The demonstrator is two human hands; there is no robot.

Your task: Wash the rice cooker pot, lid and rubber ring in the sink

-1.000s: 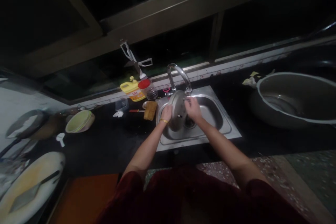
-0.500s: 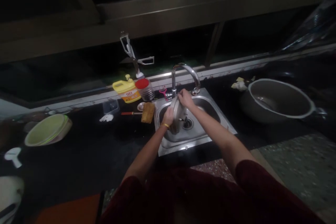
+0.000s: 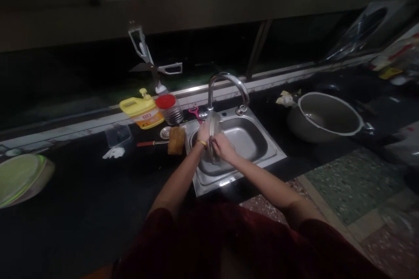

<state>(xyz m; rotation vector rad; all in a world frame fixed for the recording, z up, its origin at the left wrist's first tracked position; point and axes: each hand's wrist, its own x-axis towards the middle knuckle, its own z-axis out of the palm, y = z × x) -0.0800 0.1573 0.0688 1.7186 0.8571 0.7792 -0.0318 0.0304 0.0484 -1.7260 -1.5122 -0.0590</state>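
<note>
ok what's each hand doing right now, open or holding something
Left hand: closed, holding the metal lid.
Right hand: fingers bent against the metal lid; whether they grip cannot be told.

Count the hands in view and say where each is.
2: the left hand at the left side of the metal lid, the right hand at its right, both over the sink. No others show.

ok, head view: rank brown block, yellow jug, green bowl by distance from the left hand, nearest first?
From the left hand:
1. brown block: just left of the sink.
2. yellow jug: farther left and toward the back.
3. green bowl: far left, cut by the picture edge.
</note>
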